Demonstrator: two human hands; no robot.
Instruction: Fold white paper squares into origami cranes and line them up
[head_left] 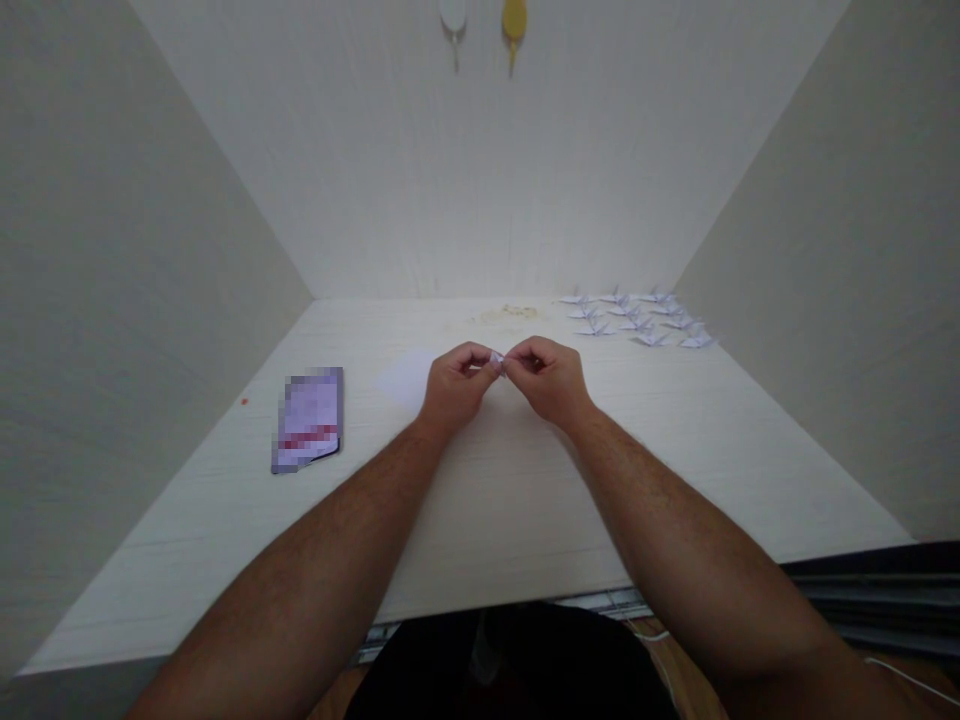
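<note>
Between my fingertips is a small folded piece of white paper [498, 361], mostly covered by the fingers. My left hand [461, 385] pinches it from the left, thumb and forefinger closed. From the other side my right hand [551, 375] pinches its right end the same way. Both hands meet over the middle of the white table [510, 520]. How far the paper is folded cannot be made out. Several folded white paper cranes [637, 325] stand in rows at the table's back right, apart from my hands.
A tablet or phone with a blurred, lit screen [309, 415] lies on the left. A tiny orange bit [244, 401] is near the left edge. White and grey walls [480, 180] enclose the back and sides; a white hook [454, 20] and a yellow hook [514, 22] hang behind.
</note>
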